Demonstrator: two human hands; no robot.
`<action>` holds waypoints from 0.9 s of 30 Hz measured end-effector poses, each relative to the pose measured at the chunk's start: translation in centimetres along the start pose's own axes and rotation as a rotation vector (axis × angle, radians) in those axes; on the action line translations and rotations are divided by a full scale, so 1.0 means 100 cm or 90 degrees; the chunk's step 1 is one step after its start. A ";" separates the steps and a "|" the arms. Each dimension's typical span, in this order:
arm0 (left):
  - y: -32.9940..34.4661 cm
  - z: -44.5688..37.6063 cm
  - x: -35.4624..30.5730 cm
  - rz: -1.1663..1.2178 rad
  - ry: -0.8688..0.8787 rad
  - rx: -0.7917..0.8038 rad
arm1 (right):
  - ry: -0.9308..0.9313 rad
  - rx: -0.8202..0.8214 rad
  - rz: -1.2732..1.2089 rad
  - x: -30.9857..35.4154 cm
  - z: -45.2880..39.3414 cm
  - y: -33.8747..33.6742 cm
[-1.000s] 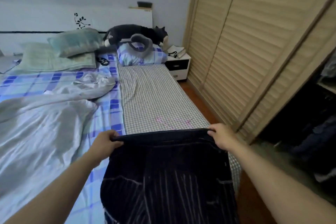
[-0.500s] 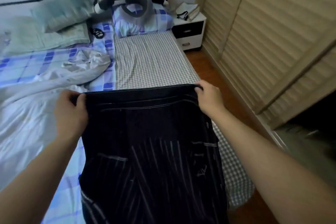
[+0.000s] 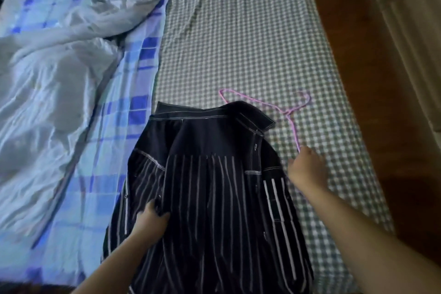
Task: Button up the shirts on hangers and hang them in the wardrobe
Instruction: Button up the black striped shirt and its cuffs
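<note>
A dark striped shirt (image 3: 210, 186) lies spread on the bed, collar pointing away from me, its right front panel folded open. A thin pink wire hanger (image 3: 290, 114) rests on the grey checked sheet just beyond the collar, partly tucked under it. My left hand (image 3: 152, 218) presses on the shirt's left side, fingers on the cloth. My right hand (image 3: 307, 169) sits beside the shirt's right edge, fingertips touching the hanger's hook end; whether it grips the wire is not visible.
A grey checked sheet (image 3: 250, 43) covers the right half of the bed. A pale rumpled quilt (image 3: 47, 83) lies on the blue checked sheet (image 3: 112, 138) at left. Wooden floor (image 3: 381, 114) runs along the bed's right edge.
The shirt, held up by its shoulders before, now lies flat on the bed. Both hands have let go of the shoulders; my view has tilted down.
</note>
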State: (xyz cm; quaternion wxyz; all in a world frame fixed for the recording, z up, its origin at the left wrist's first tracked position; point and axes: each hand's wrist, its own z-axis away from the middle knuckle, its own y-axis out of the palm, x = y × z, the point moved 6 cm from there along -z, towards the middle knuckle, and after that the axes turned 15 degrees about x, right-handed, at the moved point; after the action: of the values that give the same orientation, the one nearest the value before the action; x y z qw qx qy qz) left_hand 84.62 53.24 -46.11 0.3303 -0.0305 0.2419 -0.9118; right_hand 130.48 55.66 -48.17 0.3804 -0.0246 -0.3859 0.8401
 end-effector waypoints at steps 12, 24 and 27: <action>-0.086 -0.060 0.009 0.119 0.019 -0.326 | -0.193 -0.308 -0.326 0.051 0.042 -0.064; -0.182 -0.026 0.074 0.242 0.109 -0.343 | -0.211 0.035 -0.338 0.073 0.138 0.050; -0.205 0.027 0.079 0.353 0.195 -0.388 | -0.187 0.072 -0.211 0.057 0.156 0.051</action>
State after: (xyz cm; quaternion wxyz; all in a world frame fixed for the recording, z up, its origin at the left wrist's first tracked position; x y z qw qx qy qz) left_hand 67.01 60.88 -35.04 0.4988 0.0752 0.5453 -0.6694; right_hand 118.06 47.47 -39.14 0.4536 0.1832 -0.3882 0.7810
